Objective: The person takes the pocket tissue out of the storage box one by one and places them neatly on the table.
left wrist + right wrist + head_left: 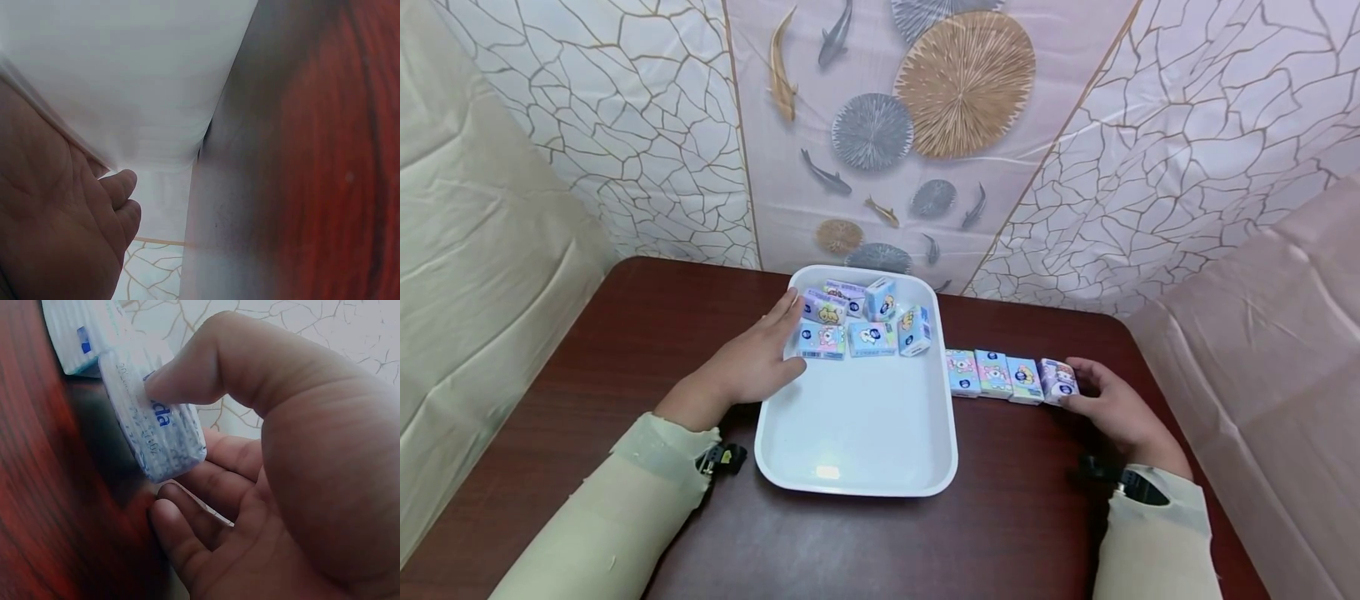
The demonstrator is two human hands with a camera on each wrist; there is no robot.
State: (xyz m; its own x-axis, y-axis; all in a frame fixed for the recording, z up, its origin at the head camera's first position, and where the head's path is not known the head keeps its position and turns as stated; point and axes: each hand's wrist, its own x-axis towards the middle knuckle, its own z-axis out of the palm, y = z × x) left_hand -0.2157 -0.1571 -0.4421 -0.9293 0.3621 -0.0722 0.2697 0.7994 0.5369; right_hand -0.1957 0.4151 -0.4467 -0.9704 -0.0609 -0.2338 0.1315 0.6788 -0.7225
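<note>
My right hand [1120, 414] pinches a purple-and-white tissue pack [1058, 381] between thumb and fingers, at the right end of a short row on the table. In the right wrist view, the thumb presses one face of this tissue pack [150, 434], and its lower end sits just above the wood. Three blue tissue packs [994, 374] lie side by side between it and the white tray [856, 433]. My left hand [752, 358] rests along the tray's left rim with fingers extended and thumb over the inside. Its palm faces the tray's outer wall [131, 75] in the left wrist view.
Several blue and purple tissue packs [872, 339] are gathered in the far half of the tray, some standing, some flat. The dark wooden table [820, 550] ends at a patterned curtain [677, 150] behind, with plain cloth [1270, 317] hanging at both sides.
</note>
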